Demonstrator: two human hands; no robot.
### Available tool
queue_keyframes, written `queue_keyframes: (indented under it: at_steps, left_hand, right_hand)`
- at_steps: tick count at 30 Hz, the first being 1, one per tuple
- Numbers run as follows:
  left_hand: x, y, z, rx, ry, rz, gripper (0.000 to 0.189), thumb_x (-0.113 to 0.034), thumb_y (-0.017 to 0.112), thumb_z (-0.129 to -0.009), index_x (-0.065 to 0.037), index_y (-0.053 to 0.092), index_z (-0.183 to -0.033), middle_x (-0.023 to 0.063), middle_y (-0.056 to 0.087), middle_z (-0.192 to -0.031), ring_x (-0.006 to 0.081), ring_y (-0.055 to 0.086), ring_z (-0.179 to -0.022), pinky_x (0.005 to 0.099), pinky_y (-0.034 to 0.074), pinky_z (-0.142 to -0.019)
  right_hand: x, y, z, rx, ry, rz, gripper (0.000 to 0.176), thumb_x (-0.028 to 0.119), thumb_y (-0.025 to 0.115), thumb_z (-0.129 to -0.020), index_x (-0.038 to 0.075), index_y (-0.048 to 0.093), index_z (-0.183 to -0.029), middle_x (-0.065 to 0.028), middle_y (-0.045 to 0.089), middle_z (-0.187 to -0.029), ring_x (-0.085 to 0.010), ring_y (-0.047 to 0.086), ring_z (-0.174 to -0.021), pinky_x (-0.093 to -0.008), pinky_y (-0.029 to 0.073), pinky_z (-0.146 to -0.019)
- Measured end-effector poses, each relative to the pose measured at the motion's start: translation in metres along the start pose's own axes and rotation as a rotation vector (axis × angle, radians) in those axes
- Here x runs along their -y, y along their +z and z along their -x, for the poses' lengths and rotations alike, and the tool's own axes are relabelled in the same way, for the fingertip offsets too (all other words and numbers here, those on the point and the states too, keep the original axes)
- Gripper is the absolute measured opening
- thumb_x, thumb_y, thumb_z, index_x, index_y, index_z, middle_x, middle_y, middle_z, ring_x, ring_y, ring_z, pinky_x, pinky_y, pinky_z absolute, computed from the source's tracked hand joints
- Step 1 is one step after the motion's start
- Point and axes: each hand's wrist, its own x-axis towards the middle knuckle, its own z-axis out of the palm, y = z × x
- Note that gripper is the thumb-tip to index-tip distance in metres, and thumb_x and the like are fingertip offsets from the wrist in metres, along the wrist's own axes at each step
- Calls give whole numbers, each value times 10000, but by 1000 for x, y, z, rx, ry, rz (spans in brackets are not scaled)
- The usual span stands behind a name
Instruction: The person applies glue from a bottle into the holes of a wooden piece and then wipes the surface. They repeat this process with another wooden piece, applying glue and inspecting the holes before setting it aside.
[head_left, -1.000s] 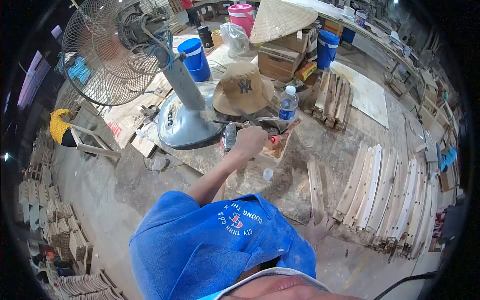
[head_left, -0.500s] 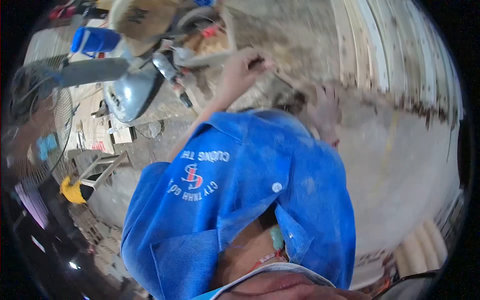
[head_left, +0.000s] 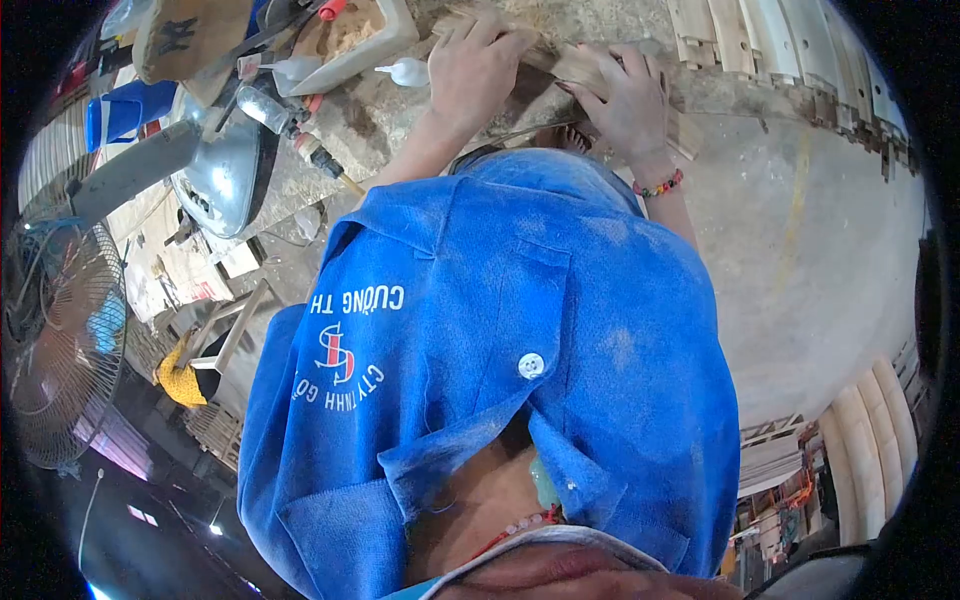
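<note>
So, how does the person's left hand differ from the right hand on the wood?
The left hand holds its fingers close together; the right hand spreads its fingers. The right wrist wears a beaded bracelet; the left wrist is bare. The left hand lies nearer the white bottle. Both rest on the wooden piece.

A dusty woodworking shop with a pale concrete floor (head_left: 830, 260). Rows of light wooden slats (head_left: 800, 50) lie along the top right, and curved wooden pieces (head_left: 870, 440) are stacked at the lower right. At left stand a caged pedestal fan (head_left: 60, 350), a blue jug (head_left: 125, 108) and a wooden stool (head_left: 225, 330).
</note>
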Motion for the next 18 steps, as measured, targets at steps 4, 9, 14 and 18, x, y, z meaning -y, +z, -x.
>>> queue_keyframes:
  at_steps: [4,9,14,18]
  left_hand:
    - [-14,-10,17,89,-16,-20,347,-216,599,-837,-243,641,-1180,39,680,-865,249,669,-752,397,513,-639]
    - [-28,-27,12,438,-169,-76,549,-216,586,-839,-226,492,-1379,135,681,-832,291,671,-735,417,517,-647]
    - [-35,-37,8,613,-223,-17,627,-137,580,-810,-135,451,-1423,194,673,-838,317,670,-785,421,521,-689]
    - [-29,-33,14,443,-154,-81,698,-125,570,-811,-158,364,-1477,193,675,-853,333,669,-775,430,522,-655]
  right_hand:
    - [-4,1,2,-25,-53,43,471,385,750,-771,182,675,-1189,-45,588,-1062,-268,541,-1022,-403,444,-914]
    - [-5,1,0,-44,-116,93,500,422,752,-773,194,669,-1210,-52,587,-1060,-266,552,-1010,-397,463,-900]
    - [-3,0,-1,-46,-103,103,491,419,754,-769,188,675,-1196,-49,590,-1041,-259,563,-990,-390,471,-881]
    - [-4,2,-1,-73,-142,91,471,409,753,-774,189,680,-1185,-51,594,-1034,-260,562,-996,-396,468,-882]
